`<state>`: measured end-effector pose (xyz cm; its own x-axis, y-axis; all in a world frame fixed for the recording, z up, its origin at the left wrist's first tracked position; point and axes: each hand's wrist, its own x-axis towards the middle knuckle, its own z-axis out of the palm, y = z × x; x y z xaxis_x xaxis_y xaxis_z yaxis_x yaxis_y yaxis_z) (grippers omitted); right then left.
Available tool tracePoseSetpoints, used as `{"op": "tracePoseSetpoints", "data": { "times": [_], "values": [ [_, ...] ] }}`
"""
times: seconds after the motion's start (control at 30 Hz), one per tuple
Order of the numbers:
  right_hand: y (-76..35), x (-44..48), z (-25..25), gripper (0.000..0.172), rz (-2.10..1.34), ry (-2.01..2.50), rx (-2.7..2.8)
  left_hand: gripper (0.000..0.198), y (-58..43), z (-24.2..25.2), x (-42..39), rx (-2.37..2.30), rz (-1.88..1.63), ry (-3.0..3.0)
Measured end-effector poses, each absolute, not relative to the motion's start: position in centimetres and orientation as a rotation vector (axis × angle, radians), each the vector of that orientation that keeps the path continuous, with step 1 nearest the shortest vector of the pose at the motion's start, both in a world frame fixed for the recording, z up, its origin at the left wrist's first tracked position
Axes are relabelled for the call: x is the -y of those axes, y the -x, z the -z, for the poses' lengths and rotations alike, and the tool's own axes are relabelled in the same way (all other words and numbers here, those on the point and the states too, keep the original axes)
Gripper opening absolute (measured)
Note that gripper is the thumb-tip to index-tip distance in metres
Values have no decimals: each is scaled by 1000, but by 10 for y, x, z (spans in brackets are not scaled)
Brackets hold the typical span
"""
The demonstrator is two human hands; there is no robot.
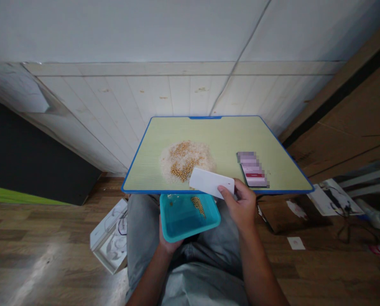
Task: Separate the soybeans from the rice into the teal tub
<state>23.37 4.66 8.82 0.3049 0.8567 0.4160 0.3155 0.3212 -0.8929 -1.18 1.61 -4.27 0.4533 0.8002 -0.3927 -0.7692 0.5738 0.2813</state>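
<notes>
My right hand [241,204] grips a flat white card [211,182] at the near edge of the small blue-rimmed table [139,153], next to a heap of white rice mixed with yellow beans [185,161]. My left hand [167,242] holds a teal plastic tray [186,221] from below, just under the table's edge and over my lap. A short line of yellow beans [198,206] lies inside the tray. The card's lower edge hangs over the tray.
A phone [253,170] lies on the table's right side. A white box [110,240] sits on the wooden floor to the left. Cardboard sheets [352,114] and papers [333,197] lie at the right. A white panelled wall stands behind.
</notes>
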Motion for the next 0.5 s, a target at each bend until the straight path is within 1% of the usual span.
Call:
{"op": "tracePoseSetpoints", "data": {
  "times": [0.33, 0.5],
  "values": [
    [-231, -49, -84, 24, -585, 1235, 1242, 82, 12, 48, -17, -503, -944, -55],
    [-230, -49, -82, 25, -607, 1230, 1261, 69, 13, 60, -17, -524, -971, -83]
  ]
}}
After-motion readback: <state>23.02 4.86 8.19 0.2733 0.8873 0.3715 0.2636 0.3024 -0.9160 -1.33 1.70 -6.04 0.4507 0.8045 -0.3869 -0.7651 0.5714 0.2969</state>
